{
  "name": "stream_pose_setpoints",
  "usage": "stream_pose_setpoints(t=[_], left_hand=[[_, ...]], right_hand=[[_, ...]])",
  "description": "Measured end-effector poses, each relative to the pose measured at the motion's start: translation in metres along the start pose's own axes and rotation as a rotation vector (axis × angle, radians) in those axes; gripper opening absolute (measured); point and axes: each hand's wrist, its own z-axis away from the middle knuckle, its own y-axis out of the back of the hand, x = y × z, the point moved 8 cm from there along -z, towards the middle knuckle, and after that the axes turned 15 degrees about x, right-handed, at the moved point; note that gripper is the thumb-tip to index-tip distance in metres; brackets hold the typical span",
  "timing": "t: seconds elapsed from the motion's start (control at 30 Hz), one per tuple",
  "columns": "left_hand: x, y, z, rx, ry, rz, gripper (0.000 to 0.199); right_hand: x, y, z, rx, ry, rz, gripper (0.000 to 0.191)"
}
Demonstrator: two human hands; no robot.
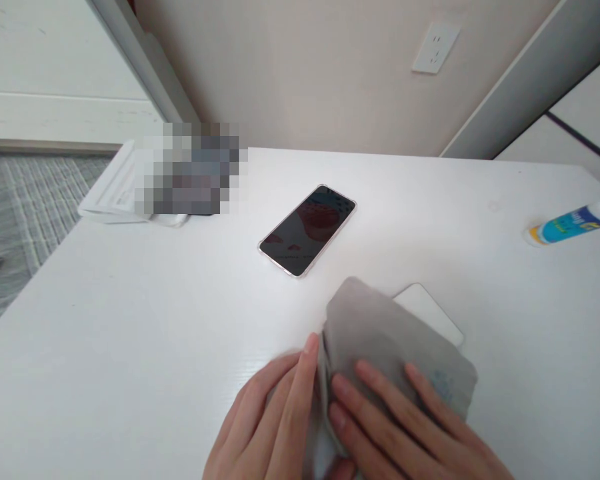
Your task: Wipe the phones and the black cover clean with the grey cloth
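A soft grey fabric pouch with rounded corners and a faint bluish print lies low in the view, its layered edge facing left. My left hand is closed at that edge, with its index finger stretched along it and grey fabric showing behind the fingers. Across the pouch's front lie the fingers of my right hand, with a thumb tip showing low at the edge, so the fabric is held between them. A flat white object with rounded corners sticks out behind the pouch; the rest of it is hidden.
A dark-screened phone in a clear case lies on the white table beyond my hands. A blue-labelled bottle is at the right. Stacked white items and a blurred patch are at the back left. A wall socket is behind.
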Motion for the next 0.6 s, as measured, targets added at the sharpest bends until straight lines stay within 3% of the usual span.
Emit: stream_pose_setpoints(t=[0.07,0.17,0.23,0.33,0.47,0.5,0.6], left_hand=[[0.000,-0.002,0.000,-0.017,-0.001,-0.004,0.076],[-0.004,-0.003,0.000,-0.004,0.044,-0.004,0.076],[-0.003,-0.002,-0.001,0.013,0.036,-0.002,0.072],[0.001,-0.001,-0.002,-0.003,0.002,-0.001,0.073],[-0.001,0.000,-0.003,-0.017,0.048,-0.011,0.075],[0.000,0.000,-0.003,-0.010,0.046,-0.011,0.073],[0.002,0.001,-0.003,0.004,0.026,-0.006,0.071]], right_hand=[[0.000,0.001,-0.001,-0.018,0.009,-0.014,0.051],[0.018,0.000,0.003,-0.077,-0.133,0.057,0.080],[0.018,0.004,0.004,-0.041,-0.128,0.067,0.072],[0.008,0.006,0.004,0.002,-0.009,0.015,0.052],[0.028,0.001,0.008,-0.091,-0.196,0.054,0.092],[0.029,0.001,0.008,-0.091,-0.199,0.048,0.091],[0.014,0.003,0.006,-0.039,-0.056,-0.014,0.060]])
